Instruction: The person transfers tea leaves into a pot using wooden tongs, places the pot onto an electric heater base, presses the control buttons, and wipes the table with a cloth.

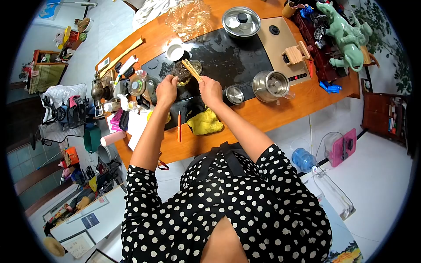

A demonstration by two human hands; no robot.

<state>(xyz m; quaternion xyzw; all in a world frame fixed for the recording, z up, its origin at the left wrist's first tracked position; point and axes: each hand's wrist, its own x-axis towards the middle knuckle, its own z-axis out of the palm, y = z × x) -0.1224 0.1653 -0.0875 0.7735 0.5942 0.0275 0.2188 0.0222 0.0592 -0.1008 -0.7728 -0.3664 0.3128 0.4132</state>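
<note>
My left hand [167, 90] is closed at the left edge of a small round vessel of dark leafy matter [180, 72]. In my right hand [211, 91] are light wooden tongs [191, 70], their tips over the vessel's right side beside a small glass cup [195, 66]. A white cup [175, 52] stands just behind. To the right of my right hand is a small glass cup [234, 94] on the dark tray [219, 52]. A yellow cloth [205, 122] lies at the table's front edge, with an orange pen [179, 127] to its left.
A glass pot [270, 86] stands right of the tray and a lidded glass bowl [241, 22] behind it. A glass teapot [144, 87] and small items crowd the left. A green figurine [348, 39] stands at the far right on the wooden table [258, 111].
</note>
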